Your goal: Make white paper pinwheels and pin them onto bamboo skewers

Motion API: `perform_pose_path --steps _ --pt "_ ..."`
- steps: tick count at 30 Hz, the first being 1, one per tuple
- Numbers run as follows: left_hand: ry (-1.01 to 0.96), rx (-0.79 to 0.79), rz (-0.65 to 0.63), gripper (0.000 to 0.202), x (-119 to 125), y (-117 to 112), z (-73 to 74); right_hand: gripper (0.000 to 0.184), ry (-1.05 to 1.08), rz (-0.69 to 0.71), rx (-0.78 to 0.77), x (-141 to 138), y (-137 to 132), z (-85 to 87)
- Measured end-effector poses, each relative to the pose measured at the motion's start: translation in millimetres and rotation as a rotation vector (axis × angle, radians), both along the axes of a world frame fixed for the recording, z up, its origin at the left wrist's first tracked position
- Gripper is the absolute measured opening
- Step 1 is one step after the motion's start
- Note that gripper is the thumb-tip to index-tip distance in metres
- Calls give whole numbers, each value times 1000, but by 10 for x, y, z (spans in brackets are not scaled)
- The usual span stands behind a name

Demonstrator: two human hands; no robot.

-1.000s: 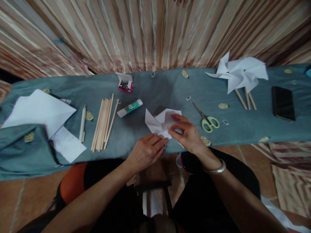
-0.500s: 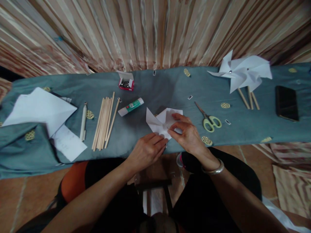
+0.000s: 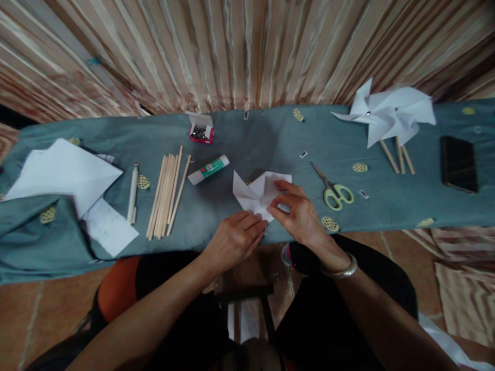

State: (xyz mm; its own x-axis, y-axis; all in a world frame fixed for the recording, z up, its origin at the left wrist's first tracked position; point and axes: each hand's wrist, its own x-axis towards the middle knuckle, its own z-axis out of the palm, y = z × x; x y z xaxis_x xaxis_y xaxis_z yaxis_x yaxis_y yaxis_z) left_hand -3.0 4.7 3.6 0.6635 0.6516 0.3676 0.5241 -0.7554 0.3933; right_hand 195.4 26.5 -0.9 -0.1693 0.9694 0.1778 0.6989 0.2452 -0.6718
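A blue-green patterned cloth covered the long counter [image 3: 266, 139]. A partly folded white paper pinwheel [image 3: 263, 191] lay mid-counter, the bare left hand [image 3: 234, 236] touching it from seven o'clock, the bare right hand [image 3: 298, 216] from four — whether their fingers gripped it, I couldn't tell. Green-handled metal scissors [image 3: 328, 185] lay at three.

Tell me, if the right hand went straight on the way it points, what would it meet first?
The folded white paper, right at the fingertips of the right hand. Beyond it, the glue stick lies roughly in line, though heights are unclear from this view.
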Motion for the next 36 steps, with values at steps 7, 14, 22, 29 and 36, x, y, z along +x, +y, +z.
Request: perform_pose_path --steps 7,14,22,29,36 --pt "-19 27 12 20 10 4 5 8 5 14 34 -30 -53 0" --pt "-1 29 6 20 12 4 3 22 -6 69 49 -53 -89 11" --pt "4 16 4 20 12 7 20 38 -103 112 36 -93 -168 72" --pt "-16 -48 18 19 19 -4 2 45 -491 190 153 -163 -261 49" --pt "-32 -36 8 18 11 1 -9 47 -556 244 186 -201 -305 49"
